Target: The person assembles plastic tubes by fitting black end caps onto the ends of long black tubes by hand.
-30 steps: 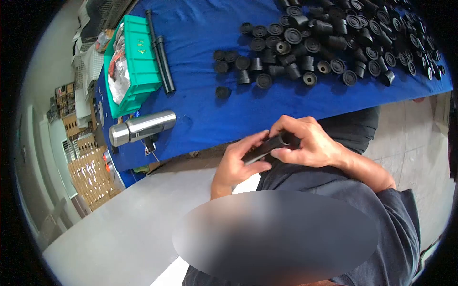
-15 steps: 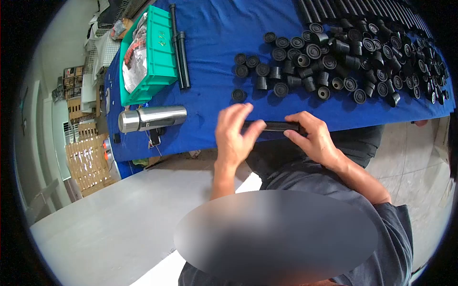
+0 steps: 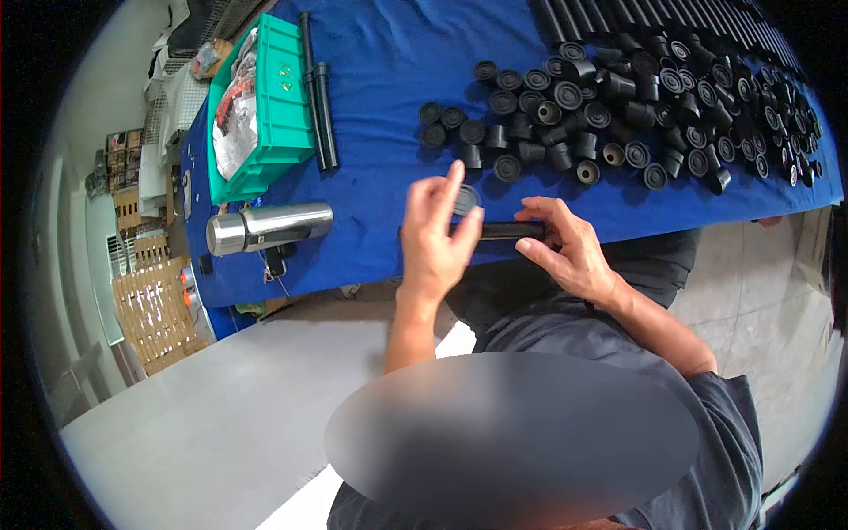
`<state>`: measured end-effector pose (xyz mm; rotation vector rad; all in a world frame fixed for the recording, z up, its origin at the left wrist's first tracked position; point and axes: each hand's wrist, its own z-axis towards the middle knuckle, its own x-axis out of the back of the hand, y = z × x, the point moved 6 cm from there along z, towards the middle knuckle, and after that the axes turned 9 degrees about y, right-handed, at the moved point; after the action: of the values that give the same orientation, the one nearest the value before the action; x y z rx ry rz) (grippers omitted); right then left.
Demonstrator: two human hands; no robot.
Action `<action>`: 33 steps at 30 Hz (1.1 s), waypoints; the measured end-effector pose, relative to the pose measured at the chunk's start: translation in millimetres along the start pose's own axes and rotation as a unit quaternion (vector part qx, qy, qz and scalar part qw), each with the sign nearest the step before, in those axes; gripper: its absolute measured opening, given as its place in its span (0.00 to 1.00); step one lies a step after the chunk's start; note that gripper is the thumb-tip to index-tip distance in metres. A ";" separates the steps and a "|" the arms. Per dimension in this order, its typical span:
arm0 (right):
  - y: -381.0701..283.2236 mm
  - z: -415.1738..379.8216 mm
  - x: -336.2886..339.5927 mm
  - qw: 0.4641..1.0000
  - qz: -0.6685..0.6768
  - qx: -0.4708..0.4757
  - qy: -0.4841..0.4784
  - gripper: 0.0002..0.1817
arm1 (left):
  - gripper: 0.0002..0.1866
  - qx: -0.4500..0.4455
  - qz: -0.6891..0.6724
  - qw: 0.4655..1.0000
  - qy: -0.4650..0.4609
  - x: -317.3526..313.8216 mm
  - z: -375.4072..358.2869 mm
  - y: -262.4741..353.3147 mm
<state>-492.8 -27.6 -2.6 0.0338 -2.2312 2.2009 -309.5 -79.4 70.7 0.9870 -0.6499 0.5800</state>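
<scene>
My left hand [image 3: 435, 231] has its fingers round a black round cap [image 3: 465, 200], whose ringed face points up between thumb and forefinger. Behind that hand and across to the right lies a black tube [image 3: 508, 230] near the table's front edge. The fingers and thumb of my right hand [image 3: 570, 246] are closed round the tube's right end. Loose black caps [image 3: 507, 168] lie on the blue cloth [image 3: 380, 177] just beyond both hands.
A green crate [image 3: 284, 115] with plastic-wrapped contents stands at the left, beside a few black tubes [image 3: 324, 119]. A steel flask [image 3: 272, 227] lies in front of it. Several black tubes [image 3: 654, 12] line the back right, behind many scattered caps.
A cap now shows in my left hand, and the single cap that lay just above that hand is gone from the cloth. The whole view has shifted slightly.
</scene>
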 end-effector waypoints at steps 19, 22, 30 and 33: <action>12.1 -1.1 0.6 0.991 0.116 -0.066 0.017 0.22 | 0.14 0.346 -0.366 0.863 -0.038 -32.5 -89.1 -3.2; 9.0 -1.6 0.2 0.984 0.161 -0.080 0.007 0.21 | 0.14 0.545 -0.576 0.606 -0.068 -54.4 -111.9 -10.9; -30.2 -12.3 -2.4 0.975 0.202 -0.090 -0.036 0.21 | 0.20 0.483 -0.754 0.442 -0.052 -63.0 -111.6 -32.1; -33.5 -6.7 15.4 0.964 0.242 -0.108 -0.014 0.23 | 0.22 0.475 -0.756 0.447 0.051 -48.7 -102.4 -23.5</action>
<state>-507.6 -21.5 31.4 -0.5420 -2.7134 2.1321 -302.0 -5.9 -18.4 2.0559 0.9827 -0.8014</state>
